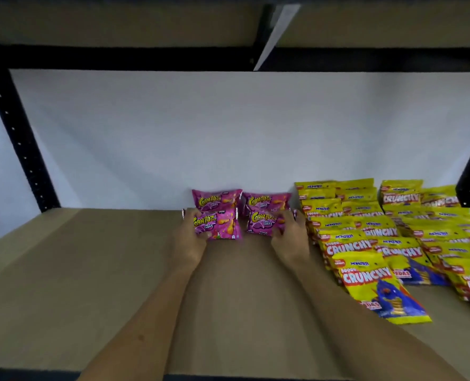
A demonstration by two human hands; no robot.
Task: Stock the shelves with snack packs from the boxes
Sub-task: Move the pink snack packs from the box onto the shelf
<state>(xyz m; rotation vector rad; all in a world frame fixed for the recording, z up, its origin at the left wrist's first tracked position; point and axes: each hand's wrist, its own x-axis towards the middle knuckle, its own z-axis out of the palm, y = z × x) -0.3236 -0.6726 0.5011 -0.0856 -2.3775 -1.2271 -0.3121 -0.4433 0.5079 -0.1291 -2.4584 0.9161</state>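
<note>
Yellow foil snack packs fill the shelf's right; our left hand and right hand each grip shiny pink snack packs, brown board shelf mostly bare.

"Corntoz Chilli Cheez" on pink packs, "Monster Crunchy" on yellow packs (smaller print unreadable)

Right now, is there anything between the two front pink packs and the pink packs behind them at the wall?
Nothing visible. The left hand holds the front left pink pack and the right hand holds the front right pink pack, each directly in front of a back pink pack. The yellow packs stand to the right, aside.
</note>
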